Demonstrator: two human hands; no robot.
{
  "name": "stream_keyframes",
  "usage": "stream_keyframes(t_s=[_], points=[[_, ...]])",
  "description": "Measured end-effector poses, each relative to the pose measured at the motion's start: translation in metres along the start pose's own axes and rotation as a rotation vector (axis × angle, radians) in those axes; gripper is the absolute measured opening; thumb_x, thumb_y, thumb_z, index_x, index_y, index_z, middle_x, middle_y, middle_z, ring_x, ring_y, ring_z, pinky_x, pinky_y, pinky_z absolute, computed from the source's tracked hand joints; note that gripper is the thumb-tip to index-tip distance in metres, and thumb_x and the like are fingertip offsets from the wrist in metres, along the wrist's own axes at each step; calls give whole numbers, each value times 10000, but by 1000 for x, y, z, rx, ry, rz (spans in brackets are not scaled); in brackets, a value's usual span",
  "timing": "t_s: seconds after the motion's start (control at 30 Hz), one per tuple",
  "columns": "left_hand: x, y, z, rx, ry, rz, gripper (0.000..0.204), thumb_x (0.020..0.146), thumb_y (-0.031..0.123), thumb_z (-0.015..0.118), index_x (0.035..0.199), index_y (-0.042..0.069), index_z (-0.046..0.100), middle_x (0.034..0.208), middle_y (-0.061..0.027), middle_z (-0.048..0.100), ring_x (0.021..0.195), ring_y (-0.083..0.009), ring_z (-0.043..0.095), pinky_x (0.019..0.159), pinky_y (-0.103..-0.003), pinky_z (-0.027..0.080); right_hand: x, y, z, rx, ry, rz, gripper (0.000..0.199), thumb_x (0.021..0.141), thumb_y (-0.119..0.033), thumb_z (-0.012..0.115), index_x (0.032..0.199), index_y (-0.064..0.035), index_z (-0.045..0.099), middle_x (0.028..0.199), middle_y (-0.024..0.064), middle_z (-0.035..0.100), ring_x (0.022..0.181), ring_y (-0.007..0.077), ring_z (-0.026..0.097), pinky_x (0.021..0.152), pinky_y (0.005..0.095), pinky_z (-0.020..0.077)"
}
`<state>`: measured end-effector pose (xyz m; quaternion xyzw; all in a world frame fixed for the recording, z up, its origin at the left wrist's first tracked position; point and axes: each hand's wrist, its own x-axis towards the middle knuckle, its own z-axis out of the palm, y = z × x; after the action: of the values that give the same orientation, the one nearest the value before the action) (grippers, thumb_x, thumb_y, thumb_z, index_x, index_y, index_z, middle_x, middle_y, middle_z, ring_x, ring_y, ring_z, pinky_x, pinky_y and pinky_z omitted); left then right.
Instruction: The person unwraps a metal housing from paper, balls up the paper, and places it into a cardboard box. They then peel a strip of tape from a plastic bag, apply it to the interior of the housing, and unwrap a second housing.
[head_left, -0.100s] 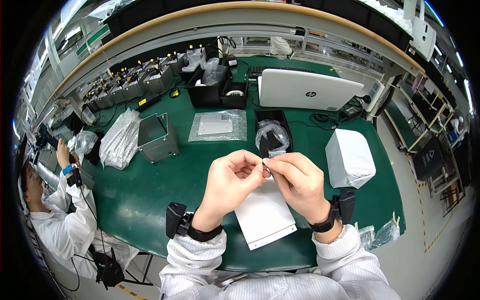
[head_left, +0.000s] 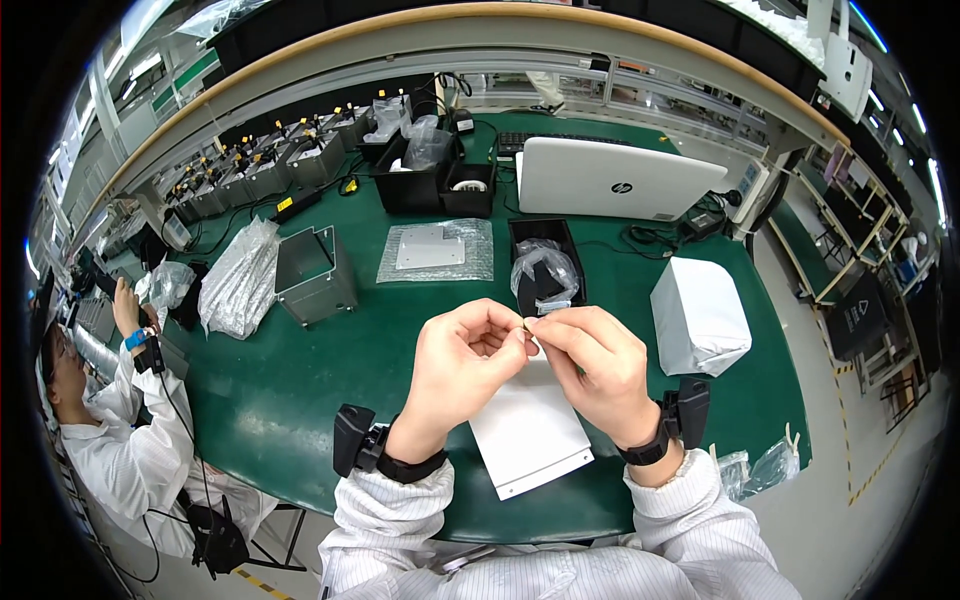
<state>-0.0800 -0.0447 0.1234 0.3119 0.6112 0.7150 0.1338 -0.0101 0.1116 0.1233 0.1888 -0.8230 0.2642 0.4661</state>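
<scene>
Far to the left of the white panel (head_left: pixel 530 440), a co-worker in a white coat (head_left: pixel 130 450) sits at the edge of the green bench (head_left: pixel 380 370), forearms raised. Nearer, but beyond the panel and to its left, a crumpled translucent bag (head_left: pixel 240 280) lies beside a grey metal box (head_left: pixel 325 290); next comes a pale flat plate (head_left: pixel 430 250) on bubble wrap, farther back than the panel. The left hand (head_left: pixel 462 362), over the panel's far left side, pinches a small piece (head_left: pixel 528 327), which sits above the panel's far end and is too tiny to identify. Behind the panel stands a black bin (head_left: pixel 560 237) with a clear bag in it. The right hand (head_left: pixel 600 362), just right of the panel's far end, has its fingers closed on the same piece. Well behind the panel is a white laptop (head_left: pixel 610 175); to the panel's right stands a white wrapped block (head_left: pixel 700 320).
</scene>
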Motion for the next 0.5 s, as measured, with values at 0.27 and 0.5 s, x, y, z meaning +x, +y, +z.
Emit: stream_keyframes(t_s=[0.27,0.5], points=[[0,6,0,-99,-37,-44,104,893,32,608,964,-43,621,874,-95,695,780,-99,656,714,-231,542,1,1,-2,-14,35,-9,276,705,66,719,960,-33,680,883,67,662,766,227,651,653,308,544],[1,7,-2,-158,-75,-63,99,916,37,601,982,-37,607,894,-108,691,806,-131,674,724,-248,553,1,1,-2,-34,44,-36,301,691,73,719,970,-34,683,890,66,661,759,227,647,642,305,543]])
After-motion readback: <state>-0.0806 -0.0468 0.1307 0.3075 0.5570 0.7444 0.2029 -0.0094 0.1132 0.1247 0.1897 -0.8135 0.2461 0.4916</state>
